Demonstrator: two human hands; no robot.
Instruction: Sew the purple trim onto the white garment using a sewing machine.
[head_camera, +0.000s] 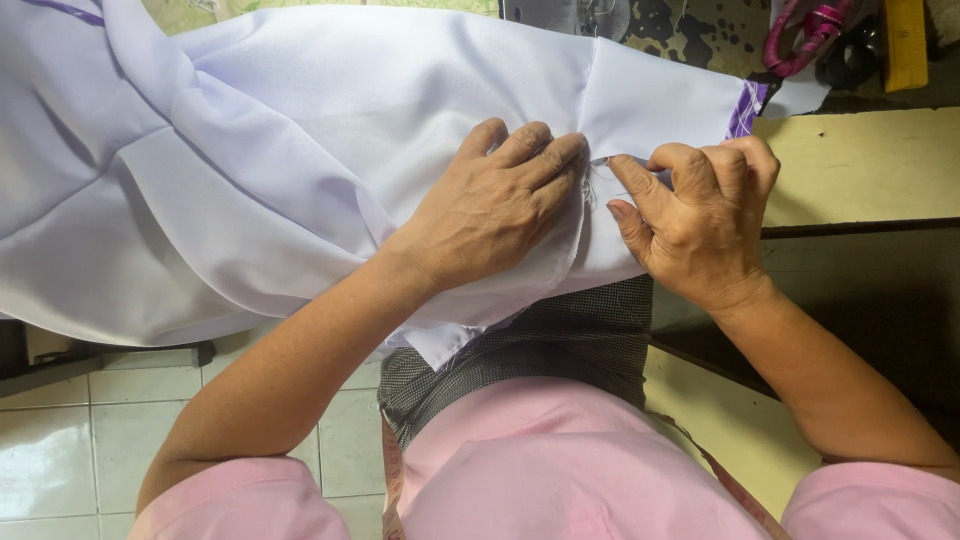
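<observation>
A large white cloth (300, 150) with a purple trim at its far right edge lies spread over my lap and a wooden table. My left hand (490, 205) presses flat on the cloth, fingers together, beside a seam. My right hand (700, 215) pinches the cloth's raw edge between thumb and forefinger, right next to the left hand's fingertips. Loose threads show at the seam between the two hands.
A pale wooden table (860, 165) stands to the right, with a darker gap below it. At the top right lie a pink looped object (805, 35), a dark round object (850, 60) and a yellow ruler (905, 40). White floor tiles (60, 440) show at the lower left.
</observation>
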